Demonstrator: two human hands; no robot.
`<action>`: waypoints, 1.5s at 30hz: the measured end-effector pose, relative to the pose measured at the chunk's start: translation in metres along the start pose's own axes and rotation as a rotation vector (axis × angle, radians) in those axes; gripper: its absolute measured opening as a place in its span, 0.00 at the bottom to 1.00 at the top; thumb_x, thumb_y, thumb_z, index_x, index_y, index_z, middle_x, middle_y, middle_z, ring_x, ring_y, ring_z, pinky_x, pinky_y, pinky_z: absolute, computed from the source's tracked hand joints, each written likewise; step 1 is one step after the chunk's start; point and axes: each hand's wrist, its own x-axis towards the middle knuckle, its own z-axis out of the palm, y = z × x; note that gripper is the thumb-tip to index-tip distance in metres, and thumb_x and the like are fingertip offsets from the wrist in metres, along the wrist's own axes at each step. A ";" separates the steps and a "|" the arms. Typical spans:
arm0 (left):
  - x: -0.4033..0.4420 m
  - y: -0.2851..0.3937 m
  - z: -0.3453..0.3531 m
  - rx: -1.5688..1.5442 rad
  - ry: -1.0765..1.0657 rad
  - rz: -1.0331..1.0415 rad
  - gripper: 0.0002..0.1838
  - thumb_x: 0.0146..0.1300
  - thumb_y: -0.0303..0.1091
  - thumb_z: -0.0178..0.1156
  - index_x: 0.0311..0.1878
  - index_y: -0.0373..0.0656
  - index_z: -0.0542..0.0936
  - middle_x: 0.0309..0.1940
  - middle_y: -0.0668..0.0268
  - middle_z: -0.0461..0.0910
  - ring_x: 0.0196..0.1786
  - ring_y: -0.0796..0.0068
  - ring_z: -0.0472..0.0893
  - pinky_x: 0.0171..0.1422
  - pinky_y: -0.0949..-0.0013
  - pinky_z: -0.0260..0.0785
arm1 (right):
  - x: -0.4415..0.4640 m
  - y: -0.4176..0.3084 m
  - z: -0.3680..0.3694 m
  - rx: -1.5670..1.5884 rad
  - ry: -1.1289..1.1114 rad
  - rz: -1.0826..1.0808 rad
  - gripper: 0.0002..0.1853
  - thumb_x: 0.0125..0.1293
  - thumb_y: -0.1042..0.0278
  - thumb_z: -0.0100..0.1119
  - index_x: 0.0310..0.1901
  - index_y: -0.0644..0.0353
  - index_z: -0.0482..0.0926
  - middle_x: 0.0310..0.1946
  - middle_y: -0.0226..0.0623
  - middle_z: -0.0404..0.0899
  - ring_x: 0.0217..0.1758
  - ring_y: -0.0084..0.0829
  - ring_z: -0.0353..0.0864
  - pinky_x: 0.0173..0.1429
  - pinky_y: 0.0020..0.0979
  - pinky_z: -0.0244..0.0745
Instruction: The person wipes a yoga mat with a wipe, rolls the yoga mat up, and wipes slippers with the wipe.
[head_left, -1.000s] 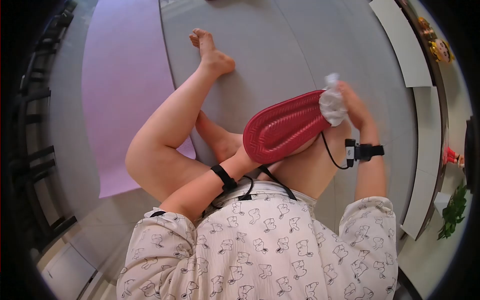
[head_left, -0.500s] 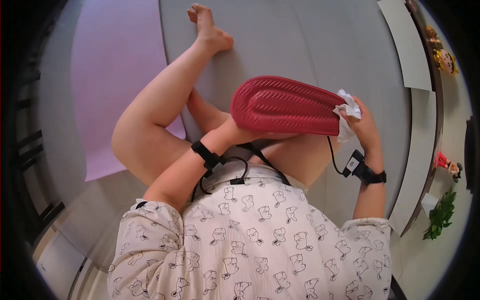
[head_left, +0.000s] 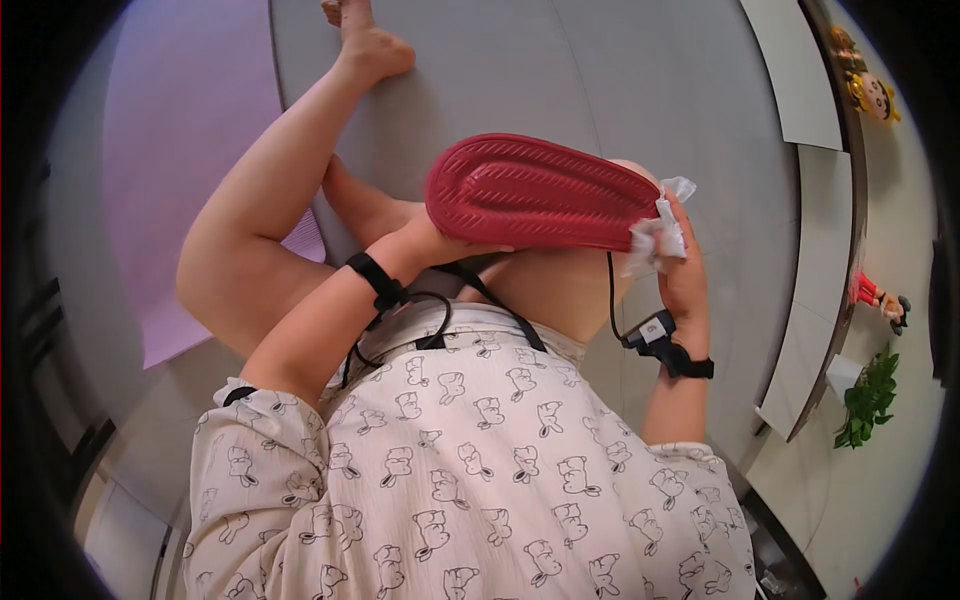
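A red slipper (head_left: 540,195) is held over my lap with its ridged sole facing up. My left hand (head_left: 432,238) grips it along the near edge at the left, fingers wrapped beneath and partly hidden by the sole. At the slipper's right end, a crumpled white tissue (head_left: 655,242) is pinched in my right hand (head_left: 684,270) and pressed around that end. Part of the tissue is smeared by motion.
My bare legs (head_left: 265,185) are folded on the grey floor (head_left: 500,60). A purple mat (head_left: 185,130) lies at left. Black straps with cables circle both wrists. Along the right stand a white cabinet (head_left: 825,210), figurines (head_left: 875,97) and a green plant (head_left: 868,400).
The view has shifted, so everything sits further left. My right hand and the tissue have moved down across the slipper's right end. My left hand keeps its hold.
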 end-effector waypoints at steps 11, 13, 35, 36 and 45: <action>0.002 0.009 -0.002 -0.067 -0.046 -0.100 0.23 0.51 0.30 0.66 0.53 0.45 0.74 0.50 0.63 0.75 0.52 0.68 0.74 0.56 0.66 0.69 | 0.025 0.049 -0.018 0.138 0.315 0.003 0.15 0.66 0.73 0.49 0.54 0.61 0.70 0.44 0.29 0.74 0.45 0.21 0.72 0.49 0.25 0.70; -0.001 0.004 0.000 0.031 -0.032 -0.059 0.24 0.51 0.30 0.66 0.53 0.46 0.74 0.50 0.63 0.75 0.52 0.67 0.74 0.56 0.66 0.69 | 0.024 0.038 -0.012 0.433 0.401 0.130 0.15 0.67 0.72 0.47 0.55 0.62 0.69 0.47 0.31 0.74 0.48 0.23 0.72 0.52 0.26 0.69; 0.002 0.004 0.004 -0.032 0.031 -0.108 0.23 0.49 0.39 0.68 0.50 0.49 0.76 0.49 0.66 0.76 0.50 0.70 0.75 0.52 0.67 0.70 | 0.017 0.036 -0.006 -0.038 0.206 -0.124 0.14 0.65 0.66 0.51 0.50 0.60 0.72 0.46 0.34 0.75 0.46 0.25 0.75 0.49 0.26 0.71; 0.003 0.005 0.003 -0.175 0.021 -0.159 0.23 0.49 0.39 0.69 0.50 0.49 0.76 0.49 0.66 0.76 0.50 0.70 0.75 0.52 0.67 0.70 | 0.019 0.036 -0.007 -0.442 0.187 -0.233 0.12 0.65 0.68 0.51 0.49 0.60 0.73 0.46 0.35 0.76 0.45 0.25 0.75 0.49 0.24 0.70; -0.002 0.007 -0.005 0.018 0.134 0.009 0.20 0.49 0.35 0.68 0.47 0.45 0.78 0.46 0.64 0.77 0.49 0.66 0.76 0.51 0.66 0.69 | 0.069 0.027 -0.034 0.429 0.218 0.042 0.12 0.63 0.60 0.54 0.44 0.57 0.73 0.33 0.28 0.74 0.32 0.22 0.74 0.34 0.22 0.70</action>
